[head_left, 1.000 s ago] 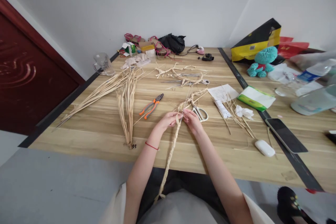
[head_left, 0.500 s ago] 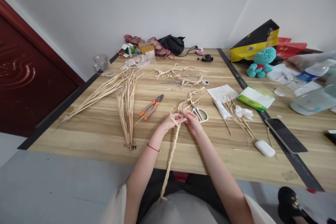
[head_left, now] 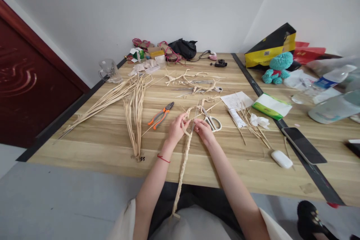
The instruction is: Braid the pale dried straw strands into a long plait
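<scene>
A pale straw braid (head_left: 184,165) hangs from between my hands over the table edge to my lap. My left hand (head_left: 176,129), wearing a red cord bracelet, is closed on a flat straw strand (head_left: 186,130) that bends into the braid's upper end. Thin metal wires (head_left: 196,115) rise from that end. Beside them my right hand (head_left: 204,131) is closed, its fingertips pinching at the wires; the exact hold is too small to make out. White-handled scissors (head_left: 213,123) lie just past my right hand, near a twisted straw piece (head_left: 209,100).
Orange-and-grey pliers (head_left: 161,115) and straw bundles (head_left: 137,120) lie to the left. A glass mug (head_left: 109,70) stands at the back left. On the right are a white tube (head_left: 237,117), loose straws, a phone (head_left: 304,145), a white case (head_left: 282,159) and a teal crocheted doll (head_left: 278,68).
My hands have moved apart, the left one up and to the left with the strand. A gap with the wires now shows between them. The view has shifted slightly.
</scene>
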`<state>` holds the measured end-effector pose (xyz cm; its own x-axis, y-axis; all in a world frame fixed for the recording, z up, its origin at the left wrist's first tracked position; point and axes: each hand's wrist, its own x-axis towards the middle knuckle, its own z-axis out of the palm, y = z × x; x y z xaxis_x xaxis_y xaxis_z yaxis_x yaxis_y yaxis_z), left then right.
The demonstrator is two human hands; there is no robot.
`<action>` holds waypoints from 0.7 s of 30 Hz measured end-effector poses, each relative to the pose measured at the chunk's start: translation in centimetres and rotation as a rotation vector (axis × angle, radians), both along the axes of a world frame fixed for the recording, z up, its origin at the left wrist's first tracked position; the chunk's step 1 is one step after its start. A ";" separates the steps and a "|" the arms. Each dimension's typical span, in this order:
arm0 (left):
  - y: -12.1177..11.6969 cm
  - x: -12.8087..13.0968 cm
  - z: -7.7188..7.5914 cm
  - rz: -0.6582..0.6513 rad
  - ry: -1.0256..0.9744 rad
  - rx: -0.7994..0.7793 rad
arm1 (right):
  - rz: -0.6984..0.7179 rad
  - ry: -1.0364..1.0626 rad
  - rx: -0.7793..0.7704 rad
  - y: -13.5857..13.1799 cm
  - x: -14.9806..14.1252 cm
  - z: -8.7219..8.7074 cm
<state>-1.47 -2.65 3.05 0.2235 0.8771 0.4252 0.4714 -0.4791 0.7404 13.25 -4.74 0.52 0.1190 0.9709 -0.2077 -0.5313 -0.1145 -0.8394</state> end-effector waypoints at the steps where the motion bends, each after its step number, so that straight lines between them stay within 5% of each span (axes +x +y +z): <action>1: 0.0 0.0 -0.1 -0.001 0.006 0.039 | -0.001 0.009 0.002 0.0 0.0 0.0; 6: -0.1 0.2 -0.2 -0.053 -0.011 0.198 | -0.002 0.032 0.015 0.0 0.0 -0.1; 12: -0.3 0.0 -0.4 0.045 0.019 0.114 | -0.006 0.014 0.002 0.1 -0.1 -0.1; 17: -0.3 0.0 -0.4 -0.107 0.079 0.183 | -0.009 0.011 0.007 0.2 0.0 -0.3; 21: -0.3 0.1 -0.6 -0.155 0.097 0.080 | -0.015 -0.005 -0.001 0.2 0.0 -0.6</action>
